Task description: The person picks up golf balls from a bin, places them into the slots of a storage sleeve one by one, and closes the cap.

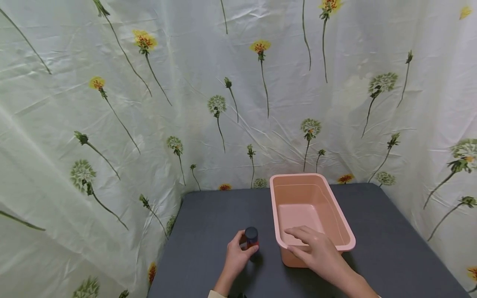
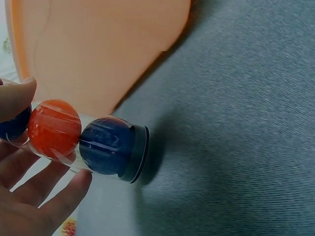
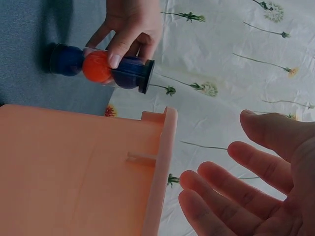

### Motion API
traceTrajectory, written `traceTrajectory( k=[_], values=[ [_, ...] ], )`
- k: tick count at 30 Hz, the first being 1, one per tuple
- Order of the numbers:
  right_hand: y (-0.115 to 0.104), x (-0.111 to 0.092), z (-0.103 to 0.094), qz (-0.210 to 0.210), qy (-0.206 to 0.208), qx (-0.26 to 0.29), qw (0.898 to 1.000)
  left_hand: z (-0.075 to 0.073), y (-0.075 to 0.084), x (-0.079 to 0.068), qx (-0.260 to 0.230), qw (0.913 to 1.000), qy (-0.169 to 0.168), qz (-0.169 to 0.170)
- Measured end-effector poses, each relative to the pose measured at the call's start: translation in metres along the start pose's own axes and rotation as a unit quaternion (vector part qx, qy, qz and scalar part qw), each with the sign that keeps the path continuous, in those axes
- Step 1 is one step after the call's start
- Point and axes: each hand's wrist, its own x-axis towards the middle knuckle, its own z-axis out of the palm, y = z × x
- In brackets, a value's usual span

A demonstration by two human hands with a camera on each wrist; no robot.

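Observation:
My left hand (image 1: pixel 235 253) grips a clear tube (image 1: pixel 251 236) with a dark cap, thumb on one side and fingers on the other. Inside it, stacked in a row, show a dark blue ball (image 2: pixel 106 145), an orange-red ball (image 2: pixel 55 128) and another dark blue ball (image 3: pixel 129 73). The tube stands upright, its lower end close over the dark table. To its right, my right hand (image 1: pixel 319 251) holds nothing; its fingers are spread and slightly bent above the near end of a pink plastic bin (image 1: pixel 292 261). No object shows inside the bin.
The dark grey table (image 1: pixel 212 219) carries the bin at its right half, with table surface left of the tube and right of the bin. A pale curtain (image 1: pixel 193 111) printed with dandelions hangs behind the table and along both sides.

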Motion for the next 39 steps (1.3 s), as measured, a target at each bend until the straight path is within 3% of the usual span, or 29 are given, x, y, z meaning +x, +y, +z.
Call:
traceTrajectory(
  k=[8,16,30,39],
  values=[
    [0.002,-0.004,-0.001,-0.034,0.013,-0.039,0.999,0.002,-0.009,-0.006,0.005,0.9999,-0.008,0.010],
    [0.006,-0.006,-0.004,-0.038,0.011,0.011,0.999,0.001,-0.012,-0.007,0.043,0.9986,-0.023,0.022],
    [0.011,-0.006,-0.015,-0.027,0.009,-0.004,1.000,0.000,-0.012,-0.009,0.053,0.9982,-0.017,0.022],
    [0.022,-0.005,-0.034,-0.048,0.047,-0.109,0.992,-0.013,-0.009,-0.003,0.063,0.9958,-0.057,0.034]
  ],
)
